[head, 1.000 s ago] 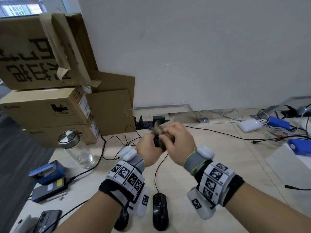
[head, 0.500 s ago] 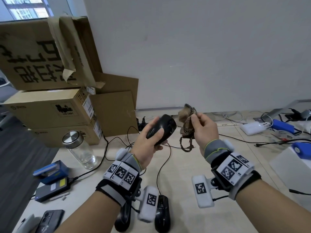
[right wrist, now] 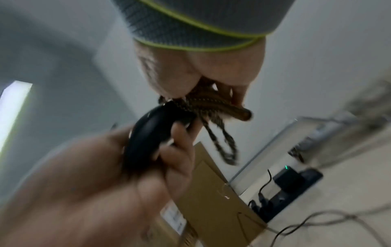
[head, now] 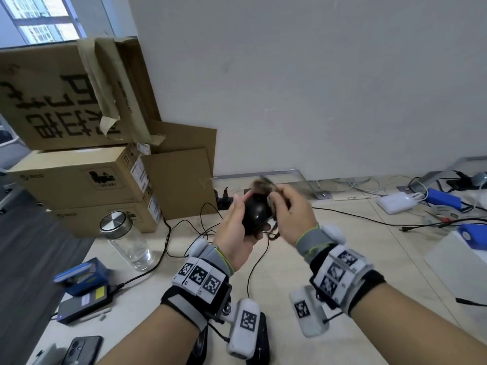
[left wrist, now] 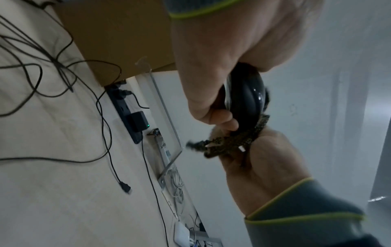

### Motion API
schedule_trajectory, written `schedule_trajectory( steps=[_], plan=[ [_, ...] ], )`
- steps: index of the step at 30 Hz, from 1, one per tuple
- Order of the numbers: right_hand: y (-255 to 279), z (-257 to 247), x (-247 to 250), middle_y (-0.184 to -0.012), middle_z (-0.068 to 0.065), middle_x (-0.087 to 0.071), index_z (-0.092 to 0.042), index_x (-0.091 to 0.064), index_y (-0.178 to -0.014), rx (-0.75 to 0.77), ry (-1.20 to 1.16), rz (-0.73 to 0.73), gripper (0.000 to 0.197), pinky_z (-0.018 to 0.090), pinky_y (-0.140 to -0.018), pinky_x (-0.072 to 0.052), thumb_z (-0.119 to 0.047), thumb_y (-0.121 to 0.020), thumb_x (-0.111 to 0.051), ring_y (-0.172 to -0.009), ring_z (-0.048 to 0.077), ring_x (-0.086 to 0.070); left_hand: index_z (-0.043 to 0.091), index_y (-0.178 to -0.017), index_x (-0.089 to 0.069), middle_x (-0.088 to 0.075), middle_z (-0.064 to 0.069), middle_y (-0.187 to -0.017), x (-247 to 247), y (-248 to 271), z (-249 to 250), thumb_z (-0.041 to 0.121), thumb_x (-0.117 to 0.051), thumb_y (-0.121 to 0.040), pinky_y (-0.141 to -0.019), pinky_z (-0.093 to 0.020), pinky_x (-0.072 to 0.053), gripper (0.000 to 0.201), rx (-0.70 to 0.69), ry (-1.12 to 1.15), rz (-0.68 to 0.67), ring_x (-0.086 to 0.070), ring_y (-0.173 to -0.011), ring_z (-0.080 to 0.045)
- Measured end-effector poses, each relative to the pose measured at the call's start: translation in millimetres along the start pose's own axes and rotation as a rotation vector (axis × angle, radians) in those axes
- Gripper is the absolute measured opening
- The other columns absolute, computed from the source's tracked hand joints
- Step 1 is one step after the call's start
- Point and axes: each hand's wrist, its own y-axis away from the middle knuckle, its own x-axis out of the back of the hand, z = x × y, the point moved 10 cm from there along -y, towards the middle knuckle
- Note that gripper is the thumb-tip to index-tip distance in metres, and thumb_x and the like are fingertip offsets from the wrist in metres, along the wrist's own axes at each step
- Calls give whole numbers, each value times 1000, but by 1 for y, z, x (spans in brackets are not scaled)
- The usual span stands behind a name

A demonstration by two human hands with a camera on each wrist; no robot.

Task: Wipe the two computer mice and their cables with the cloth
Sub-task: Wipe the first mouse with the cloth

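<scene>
Stacked cardboard boxes (head: 79,177) and a glass jar (head: 126,241) stand behind; the left hand (head: 234,233) grips a raised black mouse (head: 255,212), the right hand (head: 292,217) clutches a cloth (left wrist: 234,140) against it

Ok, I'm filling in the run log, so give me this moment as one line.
left hand: holds glossy black computer mouse | right hand: presses bunched brown patterned cloth on it | second black mouse: on table

Glossy black mouse (head: 257,212) held aloft above the table (head: 342,248), brown patterned cloth (head: 266,187) bunched against its far end, cable (head: 253,272) dangling down.
</scene>
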Motion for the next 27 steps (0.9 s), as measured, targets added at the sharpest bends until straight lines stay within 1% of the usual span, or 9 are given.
schedule_trajectory(
  steps=[3,6,8,12,14,16,21,25,27],
  plan=[
    [-1,5,-1,-81,-7,-63,-17,-62,-95,-129,-25,4,10,22,-75,-41,-16,-94,-52,-79,12,-56,25,-127,-56,-67,-11,-106,1,3,1,46,-31,-100,-56,-27,-40,42,-43,-56,-15,-60,-66,-22],
    [23,-35,-19,-119,-7,-64,-11,-66,-110,168,78,-65,23,17,-103,-33,-13,-89,-56,-117,4,-50,24,-123,-56,-68,-8,-113,-3,3,7,33,-30,-104,-69,-30,-52,33,-19,-4,-33,-68,-90,-20],
    [29,-46,-22,-124,-7,-61,-9,-66,-111,300,111,-88,26,18,-108,-30,-14,-87,-57,-124,6,-46,20,-129,-53,-66,-10,-122,-4,3,7,30,-33,-104,-77,-35,-56,33,-17,1,-53,-68,-102,-21],
    [-4,-2,-1,-81,-2,-65,-15,-66,-92,-93,-33,-14,10,23,-72,-47,-18,-92,-56,-70,6,-56,20,-125,-54,-65,-12,-108,1,11,8,40,-51,-86,-60,-29,-44,44,-74,-100,-62,-63,-72,-19],
    [-12,30,12,-80,6,-67,-14,-65,-88,-305,-153,92,15,27,-66,-52,-22,-94,-55,-66,12,-59,23,-130,-53,-64,-9,-108,3,11,10,37,-53,-87,-61,-28,-39,45,-63,-76,-55,-58,-73,-19],
    [-10,43,22,-80,1,-71,-20,-66,-86,-371,-251,194,17,36,-73,-56,-28,-94,-54,-71,17,-64,22,-134,-52,-62,-9,-111,8,9,11,29,-52,-94,-63,-27,-42,40,-18,3,-25,-58,-79,-19],
    [1,20,22,-59,-13,-60,-21,-65,-81,-309,-440,256,15,24,-61,-48,-18,-93,-57,-54,1,-52,10,-129,-56,-67,-12,-105,11,0,1,24,-45,-99,-63,-26,-57,35,89,113,35,-65,-83,-22],
    [9,-4,9,-89,-3,-60,-17,-68,-93,-156,-185,185,7,24,-85,-49,-17,-87,-65,-80,5,-56,10,-110,-62,-66,-8,-82,0,0,-6,35,-43,-100,-47,-23,-48,33,121,49,64,-62,-60,-17],
    [22,-24,-2,-97,0,-54,-13,-67,-98,47,9,120,18,12,-87,-40,-21,-83,-66,-89,9,-53,11,-103,-66,-70,-9,-87,-1,-2,-1,35,-43,-101,-56,-26,-53,33,94,-6,96,-68,-69,-19]
  ],
)
